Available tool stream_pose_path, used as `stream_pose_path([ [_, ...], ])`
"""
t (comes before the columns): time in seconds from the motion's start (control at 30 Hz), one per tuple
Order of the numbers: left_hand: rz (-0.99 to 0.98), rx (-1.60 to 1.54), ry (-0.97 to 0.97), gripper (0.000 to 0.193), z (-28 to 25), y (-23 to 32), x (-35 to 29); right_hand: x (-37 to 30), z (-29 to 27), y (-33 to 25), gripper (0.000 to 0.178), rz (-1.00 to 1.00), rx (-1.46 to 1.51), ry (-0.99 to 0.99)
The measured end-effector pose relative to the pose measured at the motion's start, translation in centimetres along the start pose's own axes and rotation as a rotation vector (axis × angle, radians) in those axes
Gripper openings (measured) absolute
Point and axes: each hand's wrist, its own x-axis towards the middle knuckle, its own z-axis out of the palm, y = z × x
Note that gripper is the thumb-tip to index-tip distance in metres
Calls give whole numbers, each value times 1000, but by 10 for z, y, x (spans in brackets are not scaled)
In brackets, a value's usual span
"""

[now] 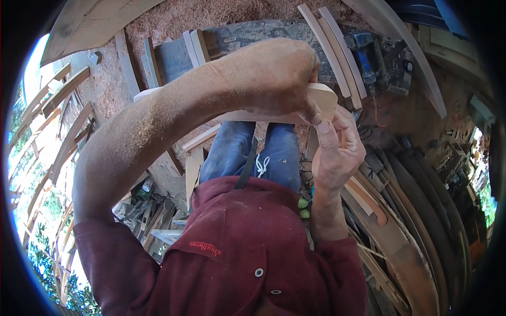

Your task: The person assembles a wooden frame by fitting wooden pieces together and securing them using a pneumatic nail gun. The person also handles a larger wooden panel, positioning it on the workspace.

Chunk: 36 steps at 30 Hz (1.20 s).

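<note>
A pale wooden board (324, 98) with a rounded right end lies crosswise in front of my thighs. My left arm reaches across above it and hides much of its length. My left hand (287, 73) is closed over the board near its right end, thumb pointing down at the near edge. At the rounded end's near corner, my right hand (341, 150) is closed, its thumb and fingers pinched together on the board close to my left thumb. Anything small between those fingertips is hidden. Sawdust clings to my left forearm.
Beyond the board stands a low, worn bench (237, 37) with curved wooden strips (332, 52) across it. A blue and black power tool (365, 55) lies at the far right. Curved planks (390, 231) are stacked on my right. Wood offcuts (158, 221) clutter the floor on my left.
</note>
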Motion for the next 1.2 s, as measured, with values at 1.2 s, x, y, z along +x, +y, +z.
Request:
stream_pose_path([
  [1.2, 78, 260, -109, 58, -32, 17, 8, 10, 1, -6, 27, 154, 47, 29],
])
